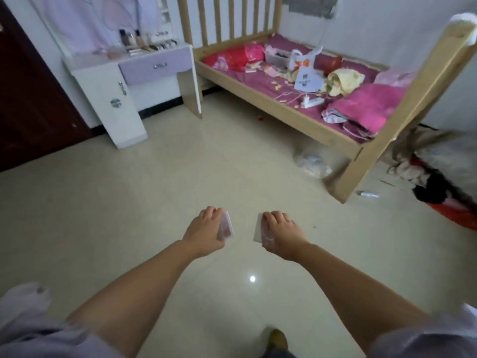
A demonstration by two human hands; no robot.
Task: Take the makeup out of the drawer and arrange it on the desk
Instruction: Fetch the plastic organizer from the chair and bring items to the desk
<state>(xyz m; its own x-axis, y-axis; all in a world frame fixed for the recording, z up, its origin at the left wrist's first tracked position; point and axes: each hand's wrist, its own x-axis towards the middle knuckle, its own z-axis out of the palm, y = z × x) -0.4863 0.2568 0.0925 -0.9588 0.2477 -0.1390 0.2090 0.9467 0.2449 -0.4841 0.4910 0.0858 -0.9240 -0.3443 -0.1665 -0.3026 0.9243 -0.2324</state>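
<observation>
— How far along is the arranging?
— Bottles and compacts [147, 43] stand on the surface above the closed lilac drawer [156, 66]. Well away from it, the left hand [205, 232] and right hand [280, 235] each grip a small flat case.

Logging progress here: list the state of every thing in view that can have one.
Drawer: closed.
Cabinet door: closed.
Makeup: on the desk, bottles upright.
Left hand: fingers curled round a small flat case.
Right hand: holding a pale flat case.
Bed: cluttered.
</observation>
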